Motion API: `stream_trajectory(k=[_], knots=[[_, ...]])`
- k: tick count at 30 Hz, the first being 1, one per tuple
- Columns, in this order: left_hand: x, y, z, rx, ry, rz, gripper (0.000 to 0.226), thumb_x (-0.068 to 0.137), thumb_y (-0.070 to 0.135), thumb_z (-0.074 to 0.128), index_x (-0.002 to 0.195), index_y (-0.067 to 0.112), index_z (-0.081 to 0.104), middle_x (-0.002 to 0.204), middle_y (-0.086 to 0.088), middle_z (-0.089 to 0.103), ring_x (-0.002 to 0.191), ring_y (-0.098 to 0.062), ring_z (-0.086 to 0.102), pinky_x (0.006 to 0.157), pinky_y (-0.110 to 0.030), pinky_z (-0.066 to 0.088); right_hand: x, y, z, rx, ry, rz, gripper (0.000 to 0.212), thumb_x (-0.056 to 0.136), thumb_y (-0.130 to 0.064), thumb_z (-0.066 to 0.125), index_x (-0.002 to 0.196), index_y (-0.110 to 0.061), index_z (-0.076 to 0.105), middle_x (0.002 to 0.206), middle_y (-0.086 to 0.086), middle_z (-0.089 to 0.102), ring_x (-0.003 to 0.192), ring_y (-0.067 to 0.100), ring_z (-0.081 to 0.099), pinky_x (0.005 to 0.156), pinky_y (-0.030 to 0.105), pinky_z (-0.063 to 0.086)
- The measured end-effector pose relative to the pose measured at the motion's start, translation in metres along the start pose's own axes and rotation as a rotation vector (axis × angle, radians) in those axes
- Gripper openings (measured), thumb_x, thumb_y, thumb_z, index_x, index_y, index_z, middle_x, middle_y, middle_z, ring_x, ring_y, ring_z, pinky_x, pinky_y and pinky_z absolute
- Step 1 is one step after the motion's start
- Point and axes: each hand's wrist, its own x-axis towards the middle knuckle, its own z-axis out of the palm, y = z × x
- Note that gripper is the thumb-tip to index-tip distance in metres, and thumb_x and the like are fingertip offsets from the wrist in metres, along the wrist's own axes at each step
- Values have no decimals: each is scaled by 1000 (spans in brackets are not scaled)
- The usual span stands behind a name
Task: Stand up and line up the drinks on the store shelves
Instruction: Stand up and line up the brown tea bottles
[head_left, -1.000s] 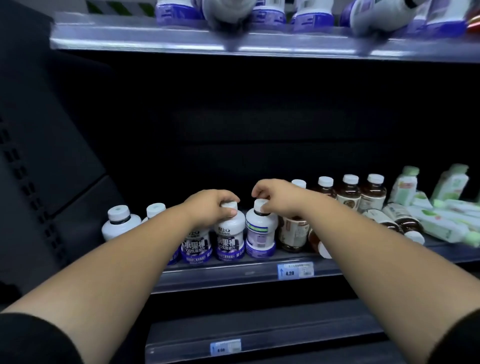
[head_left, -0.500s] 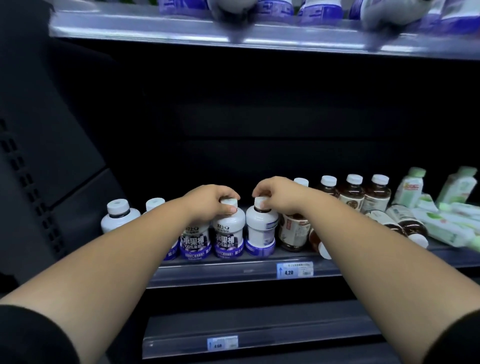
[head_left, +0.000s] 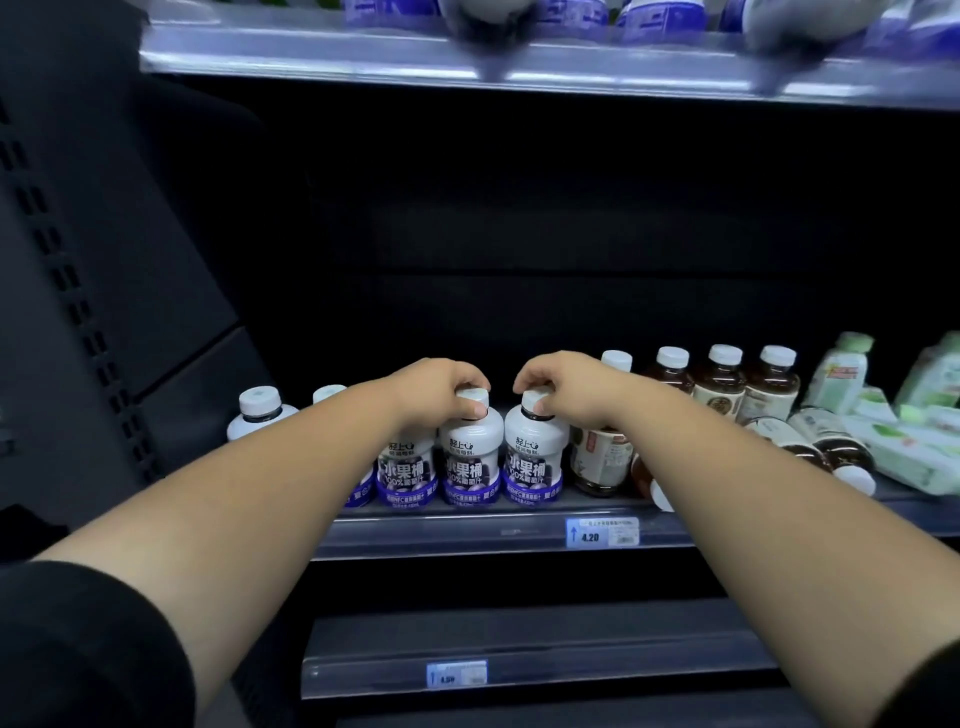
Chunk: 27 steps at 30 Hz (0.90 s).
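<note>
Two squat white plastic juice bottles with purple-banded labels stand upright, touching, at the front of the middle metal shelf (head_left: 467, 535). The left hand (head_left: 436, 384) pinches the cap of the left bottle (head_left: 470, 457); the right hand (head_left: 566, 384) pinches the cap of the right bottle (head_left: 532, 460). Brown tea bottles (head_left: 719, 384) stand to the right.

On the middle shelf (head_left: 467, 535), the left hand (head_left: 436, 387) grips the white cap of one upright white-and-purple juice bottle (head_left: 470, 457), while the right hand (head_left: 566, 387) pinches the cap of the matching bottle (head_left: 532, 460) just beside it. Upright brown tea bottles (head_left: 719, 387) stand to the right, near toppled brown bottles (head_left: 826, 449) and green-and-white ones (head_left: 914, 452) lying flat. A blue price tag (head_left: 601, 532) sits on the shelf edge.
</note>
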Motion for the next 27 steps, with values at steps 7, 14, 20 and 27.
stream_trajectory(k=[7, 14, 20, 27], knots=[[1, 1, -5, 91, -32, 16, 38, 89, 40, 70, 126, 34, 62, 117, 12, 65, 108, -9, 58, 97, -32, 47, 0, 3, 1, 64, -19, -11, 26, 93, -13, 65, 103, -36, 62, 110, -13, 62, 104, 8, 58, 85, 25, 44], [15, 13, 1, 144, 15, 125, 59, 79, 51, 76, 131, 30, 59, 127, 5, 61, 111, -11, 60, 97, -34, 51, -6, 4, -20, 56, -9, -79, 50, 87, -15, 75, 133, -25, 57, 131, -4, 60, 122, 10, 56, 103, 30, 47], [48, 73, 18, 27, 73, 206, 59, 78, 47, 80, 131, 31, 59, 128, 3, 62, 113, -11, 60, 99, -34, 51, -32, 43, -70, 16, 46, -153, 40, 86, -16, 76, 124, -24, 64, 122, -7, 65, 113, 5, 57, 93, 21, 45], [86, 121, 47, -56, 94, 178, 40, 84, 46, 74, 120, 32, 65, 119, 11, 65, 108, -5, 60, 91, -23, 48, -45, 116, -107, 3, 41, -63, 35, 86, -23, 76, 119, -32, 66, 117, -16, 65, 113, 5, 58, 100, 34, 50]])
